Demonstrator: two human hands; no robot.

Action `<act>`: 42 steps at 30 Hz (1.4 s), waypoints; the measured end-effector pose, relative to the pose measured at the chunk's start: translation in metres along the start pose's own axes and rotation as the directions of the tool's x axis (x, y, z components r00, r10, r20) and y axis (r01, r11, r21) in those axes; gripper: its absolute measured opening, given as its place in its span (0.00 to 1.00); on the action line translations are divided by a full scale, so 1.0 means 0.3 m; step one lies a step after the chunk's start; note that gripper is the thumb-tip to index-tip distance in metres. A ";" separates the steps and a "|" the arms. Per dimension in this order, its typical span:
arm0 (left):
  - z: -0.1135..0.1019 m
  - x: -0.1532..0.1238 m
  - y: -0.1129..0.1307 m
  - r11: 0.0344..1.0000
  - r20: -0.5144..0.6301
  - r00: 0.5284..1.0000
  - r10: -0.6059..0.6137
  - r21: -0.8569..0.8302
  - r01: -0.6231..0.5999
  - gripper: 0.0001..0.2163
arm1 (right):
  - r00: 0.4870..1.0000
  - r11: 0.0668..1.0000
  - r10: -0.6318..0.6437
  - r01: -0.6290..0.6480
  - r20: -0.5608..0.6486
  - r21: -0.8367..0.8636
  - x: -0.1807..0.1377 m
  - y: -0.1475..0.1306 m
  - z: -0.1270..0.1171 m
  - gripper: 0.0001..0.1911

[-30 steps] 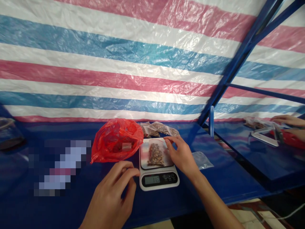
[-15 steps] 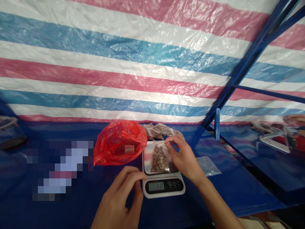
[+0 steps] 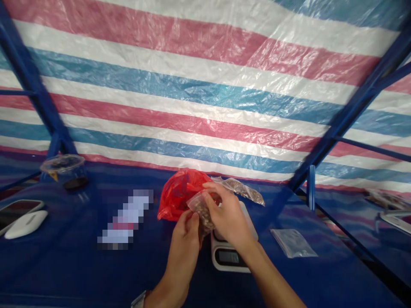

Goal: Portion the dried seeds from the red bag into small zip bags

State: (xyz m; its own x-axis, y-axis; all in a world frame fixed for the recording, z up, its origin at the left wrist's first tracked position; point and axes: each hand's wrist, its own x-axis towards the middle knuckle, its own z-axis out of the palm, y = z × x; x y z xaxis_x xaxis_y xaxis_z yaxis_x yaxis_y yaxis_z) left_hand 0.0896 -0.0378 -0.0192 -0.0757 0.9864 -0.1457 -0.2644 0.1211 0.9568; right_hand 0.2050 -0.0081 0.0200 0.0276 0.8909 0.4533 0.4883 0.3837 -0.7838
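Both my hands grip a small clear zip bag [image 3: 203, 214] of brownish dried bits, tilted in the air. My left hand [image 3: 185, 239] has its fingers closed on the bag's left side. My right hand [image 3: 226, 214] pinches it near the top right. Partly hidden under my right forearm is a white kitchen scale [image 3: 218, 266] with a dark display; its reading is too blurred to tell. Just behind the held bag lies an open red plastic bag [image 3: 175, 194]. Filled clear bags [image 3: 245, 190] rest behind the scale.
Empty clear bags [image 3: 293, 243] lie to the right. On the left are a round clear tub [image 3: 69, 171], a phone [image 3: 21, 211] and a white oval object [image 3: 27, 224]. Blue frame bars [image 3: 327, 132] slant before a striped sheet. Another scale [image 3: 398, 219] stands far right.
The filled zip bag has been lifted off the scale and moved left. My left hand has come up from beside the scale and taken hold of it too. The view has swung left.
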 end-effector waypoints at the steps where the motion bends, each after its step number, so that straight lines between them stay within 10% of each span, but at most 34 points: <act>1: -0.007 0.010 -0.001 0.999 -0.013 1.000 -0.027 -0.017 0.027 0.21 | 1.000 1.000 -0.006 0.006 0.027 -0.027 0.016 -0.004 0.013 0.13; 11: -0.043 0.070 -0.014 0.980 0.100 0.985 -0.144 -0.125 0.156 0.19 | 0.986 0.965 0.083 -0.043 0.145 -0.260 0.130 0.024 0.105 0.17; 42: -0.031 0.106 -0.034 0.917 0.116 0.970 -0.212 -0.321 0.238 0.22 | 0.966 0.999 -0.019 0.029 0.258 -0.035 0.047 0.036 0.081 0.26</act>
State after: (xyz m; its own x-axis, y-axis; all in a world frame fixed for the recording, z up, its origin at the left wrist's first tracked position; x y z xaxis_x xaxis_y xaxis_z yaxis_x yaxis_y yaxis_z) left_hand 0.0809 -0.0088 -0.0360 0.0939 0.9445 -0.3148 -0.5689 0.3104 0.7616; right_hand 0.1896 0.0145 0.0075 -0.2078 0.9162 0.3427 0.5193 0.4002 -0.7551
